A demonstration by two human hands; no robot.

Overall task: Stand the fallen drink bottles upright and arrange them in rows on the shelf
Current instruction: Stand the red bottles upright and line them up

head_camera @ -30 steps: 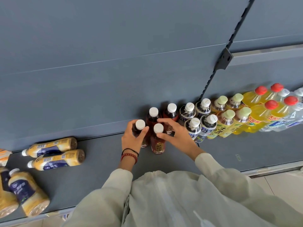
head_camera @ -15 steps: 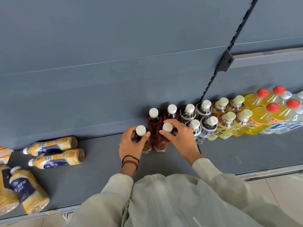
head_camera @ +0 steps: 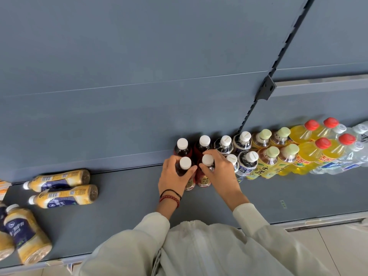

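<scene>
Where the hands meet: two dark bottles stand at the left end of the rows on the shelf (head_camera: 129,212), just in front of the back pair (head_camera: 182,144).
Left hand (head_camera: 173,179): fingers and thumb are wrapped round the left bottle (head_camera: 185,163), just below its white cap.
Right hand (head_camera: 221,173): it is curled about the neck of the right bottle (head_camera: 203,180), holding it upright.
Change: a second ago these two stood staggered, the right one nearer the shelf edge and the left one off to the side. Now they are side by side, touching, and drawn back close to the back pair.
Meaning: I'd say this little block of four is nearly squared with the rows (head_camera: 266,152) to its right. A last nudge and letting go look like all that is left here.
Fallen bottles (head_camera: 59,179): several yellow ones lie on their sides well off to the left, untouched, so a good part of the job remains.
</scene>
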